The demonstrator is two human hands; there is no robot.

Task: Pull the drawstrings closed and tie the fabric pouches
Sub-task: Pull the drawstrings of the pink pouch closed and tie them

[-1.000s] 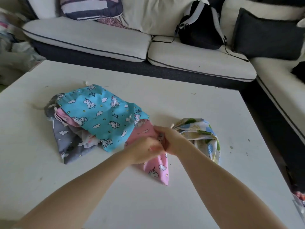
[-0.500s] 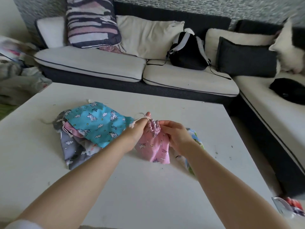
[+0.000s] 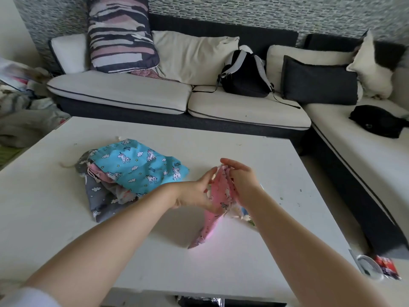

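Though only the head view served, the pink pouch (image 3: 212, 209) hung limp between both hands above the desk (image 3: 66, 218): thin, light cloth, best taken at its gathered neck. Left hand (image 3: 194, 193) cupped it, fingers loosely curled; right hand (image 3: 241, 182) pinched the top. Cords were barely discernible. Another pouch (image 3: 245, 216) lay mostly hidden behind the right forearm.

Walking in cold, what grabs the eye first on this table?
Two bare hands, left hand and right hand, hold a pink pouch up at the table's middle. Left of them lies a heap topped by a turquoise unicorn pouch on the white table.
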